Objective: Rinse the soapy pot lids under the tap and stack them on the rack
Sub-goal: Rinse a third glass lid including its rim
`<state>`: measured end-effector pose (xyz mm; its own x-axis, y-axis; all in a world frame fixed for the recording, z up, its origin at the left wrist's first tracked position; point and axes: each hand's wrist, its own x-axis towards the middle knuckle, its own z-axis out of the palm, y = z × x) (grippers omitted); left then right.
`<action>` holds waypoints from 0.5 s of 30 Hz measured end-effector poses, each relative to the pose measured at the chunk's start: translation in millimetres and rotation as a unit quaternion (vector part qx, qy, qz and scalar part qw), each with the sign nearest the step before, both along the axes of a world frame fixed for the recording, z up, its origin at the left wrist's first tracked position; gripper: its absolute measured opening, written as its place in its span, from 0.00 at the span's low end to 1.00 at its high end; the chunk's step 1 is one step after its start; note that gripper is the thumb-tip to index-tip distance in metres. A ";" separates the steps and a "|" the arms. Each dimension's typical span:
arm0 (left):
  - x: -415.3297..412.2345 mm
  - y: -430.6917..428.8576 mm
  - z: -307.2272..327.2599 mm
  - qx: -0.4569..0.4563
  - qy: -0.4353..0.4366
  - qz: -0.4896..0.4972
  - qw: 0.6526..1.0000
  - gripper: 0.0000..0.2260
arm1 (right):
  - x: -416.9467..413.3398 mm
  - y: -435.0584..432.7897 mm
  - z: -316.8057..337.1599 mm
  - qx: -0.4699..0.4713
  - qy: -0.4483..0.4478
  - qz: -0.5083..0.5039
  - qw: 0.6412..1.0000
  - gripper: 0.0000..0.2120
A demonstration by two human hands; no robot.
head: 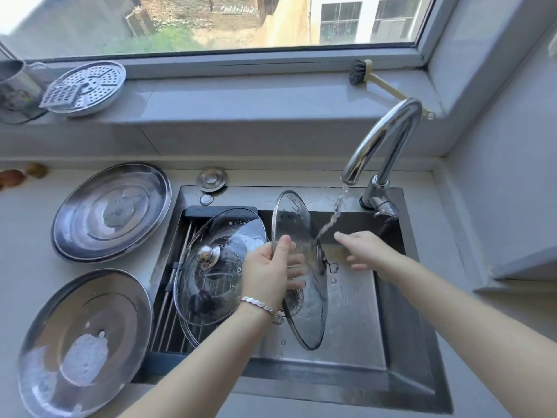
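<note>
You hold the glass lid point(301, 267) on edge over the sink point(355, 312), left hand point(266, 279) clamped on its rim, water point(334, 215) from the tap point(388, 140) striking it. Your right hand point(364, 250) hangs open beside it. This looks like mid-rinse; next, turn it, then lay it on the rack point(177, 297) with the other lids point(217, 267). Remaining suds are hard to make out.
</note>
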<state>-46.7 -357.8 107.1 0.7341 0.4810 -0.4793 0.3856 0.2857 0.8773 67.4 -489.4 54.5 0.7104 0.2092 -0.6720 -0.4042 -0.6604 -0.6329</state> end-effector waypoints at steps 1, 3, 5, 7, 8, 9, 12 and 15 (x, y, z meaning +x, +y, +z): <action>-0.9 1.4 1.5 0.010 -0.002 -0.006 1.000 0.10 | -12.2 3.5 4.1 0.020 0.004 0.031 0.999 0.24; -3.0 4.1 5.0 0.023 -0.006 -0.011 1.000 0.10 | -33.7 9.3 9.9 0.049 -0.024 0.098 0.994 0.21; -5.8 7.5 10.1 0.027 -0.011 -0.012 0.999 0.10 | -48.8 10.6 11.3 0.054 -0.063 0.136 0.987 0.17; -9.2 11.2 16.7 0.027 -0.018 -0.014 0.999 0.10 | -57.9 9.4 11.1 0.079 -0.067 0.105 0.989 0.14; -10.9 13.0 20.2 0.027 -0.021 -0.015 0.999 0.09 | -60.7 8.4 9.5 0.096 -0.071 0.085 0.989 0.12; -12.5 14.4 23.7 0.030 -0.024 -0.018 0.999 0.09 | -62.9 7.4 9.2 0.107 -0.081 0.074 0.988 0.11; -17.2 16.3 32.3 0.041 -0.033 -0.027 0.998 0.10 | -67.8 6.8 9.9 0.123 -0.107 0.071 0.984 0.08; -22.8 17.5 36.9 0.049 -0.039 -0.023 0.998 0.10 | -70.2 7.4 9.5 0.073 -0.101 0.095 0.988 0.10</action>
<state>-69.5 -340.3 144.0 0.7903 0.4871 -0.3717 0.3253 0.1804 0.9282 -2.8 -482.0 64.0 0.7647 0.4369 -0.4737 -0.1374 -0.6076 -0.7823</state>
